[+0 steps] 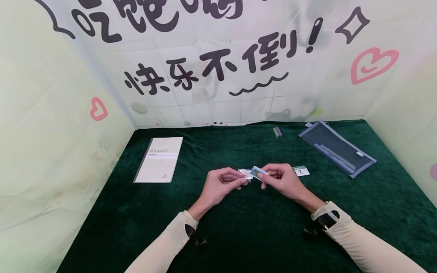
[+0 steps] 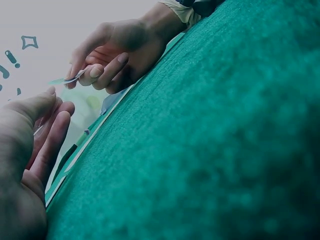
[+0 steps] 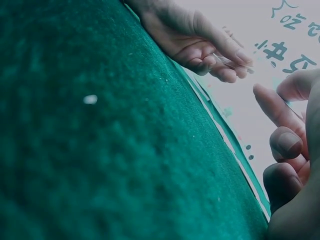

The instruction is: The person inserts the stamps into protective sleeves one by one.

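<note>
Over the middle of the dark green cloth [image 1: 218, 235], both hands are raised close together. My right hand [image 1: 285, 182] pinches a small card [image 1: 255, 171] with a blue and green picture between thumb and fingers; the card appears thin and edge-on in the left wrist view [image 2: 65, 81]. Between the thumb and fingertips of my left hand [image 1: 220, 184] is a small clear plastic piece [image 1: 244, 172], perhaps a sleeve or bag, also visible in the right wrist view. Card and plastic are very near each other; whether they touch I cannot tell.
Behind the right hand lie several small cards or papers [image 1: 302, 171]. A Gambit notebook [image 1: 160, 159] lies at left. At back right is a dark mesh zip pouch [image 1: 341, 148] with pen-like items inside. A small purple-and-green block [image 1: 277, 132] sits near the back wall.
</note>
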Available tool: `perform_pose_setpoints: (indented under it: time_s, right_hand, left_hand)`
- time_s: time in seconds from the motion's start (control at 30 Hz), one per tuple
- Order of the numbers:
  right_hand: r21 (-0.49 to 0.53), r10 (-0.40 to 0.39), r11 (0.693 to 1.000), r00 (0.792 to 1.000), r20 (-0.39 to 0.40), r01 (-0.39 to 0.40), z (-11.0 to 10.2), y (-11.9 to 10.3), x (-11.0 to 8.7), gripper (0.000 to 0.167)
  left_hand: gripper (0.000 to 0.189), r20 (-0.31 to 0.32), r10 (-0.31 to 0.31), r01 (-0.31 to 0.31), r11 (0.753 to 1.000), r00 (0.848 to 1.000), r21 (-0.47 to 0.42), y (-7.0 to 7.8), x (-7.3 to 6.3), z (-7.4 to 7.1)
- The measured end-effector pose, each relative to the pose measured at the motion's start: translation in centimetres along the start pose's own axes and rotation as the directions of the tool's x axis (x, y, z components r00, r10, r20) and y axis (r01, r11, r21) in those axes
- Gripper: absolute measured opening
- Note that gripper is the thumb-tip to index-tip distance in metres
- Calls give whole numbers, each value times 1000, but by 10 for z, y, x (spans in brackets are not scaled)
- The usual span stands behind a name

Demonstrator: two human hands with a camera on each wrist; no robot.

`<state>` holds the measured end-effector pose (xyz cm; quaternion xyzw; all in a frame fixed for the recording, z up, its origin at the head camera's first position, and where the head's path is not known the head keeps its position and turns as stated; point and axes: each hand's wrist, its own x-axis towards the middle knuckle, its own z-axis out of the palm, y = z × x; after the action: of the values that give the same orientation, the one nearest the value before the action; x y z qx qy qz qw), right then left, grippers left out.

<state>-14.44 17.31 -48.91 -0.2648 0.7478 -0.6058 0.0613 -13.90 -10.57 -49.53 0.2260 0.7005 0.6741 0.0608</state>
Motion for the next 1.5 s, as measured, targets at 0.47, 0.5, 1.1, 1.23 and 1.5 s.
perform_pose_setpoints:
  time_s: [0.47,0.5,1.1,1.23,1.5]
  right_hand:
    - [27,8,1000,998,60,-10,1,0,-1,12]
    - [24,5,1000,998,60,-7,0,0,-1,12]
    - [-53,26,998,997,75,-22,3,-4,-1,6]
    - [-60,17,998,997,79,-12,4,-3,-1,5]
    - [-73,3,997,996,84,3,6,-4,-2,5]
  left_hand:
    - [18,19,5,-6,1000,1000,12,0,0,0]
    - [18,19,6,-6,1000,1000,14,0,0,0]
    - [18,34,11,-12,1000,999,26,-1,0,0]
    - [18,45,9,-10,1000,999,25,-1,0,0]
    - [21,48,2,-2,1000,999,-1,-2,1,0]
